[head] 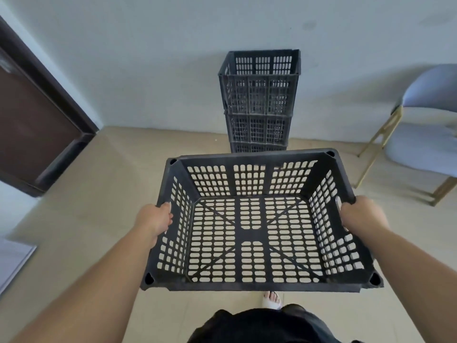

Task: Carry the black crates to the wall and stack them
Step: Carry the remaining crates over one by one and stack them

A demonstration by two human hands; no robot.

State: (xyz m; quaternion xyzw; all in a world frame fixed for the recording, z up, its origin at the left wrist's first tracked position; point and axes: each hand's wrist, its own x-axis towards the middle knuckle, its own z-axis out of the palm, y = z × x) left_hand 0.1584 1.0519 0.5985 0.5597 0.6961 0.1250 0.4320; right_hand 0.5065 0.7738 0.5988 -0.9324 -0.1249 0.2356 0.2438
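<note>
Gripping perforated black plastic crate (257,226) by side rims, both hands closed: left (154,222), right (362,216).

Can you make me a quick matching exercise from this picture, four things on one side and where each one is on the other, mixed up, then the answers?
Things:
1. carried crate
2. stack of crates
3. chair
4. door

Places:
A. at the left edge of the view
B. against the far wall, straight ahead
C. held at both short sides by the left hand and right hand
D. on the right, beside the wall

Pairs: 1-C, 2-B, 3-D, 4-A
</note>
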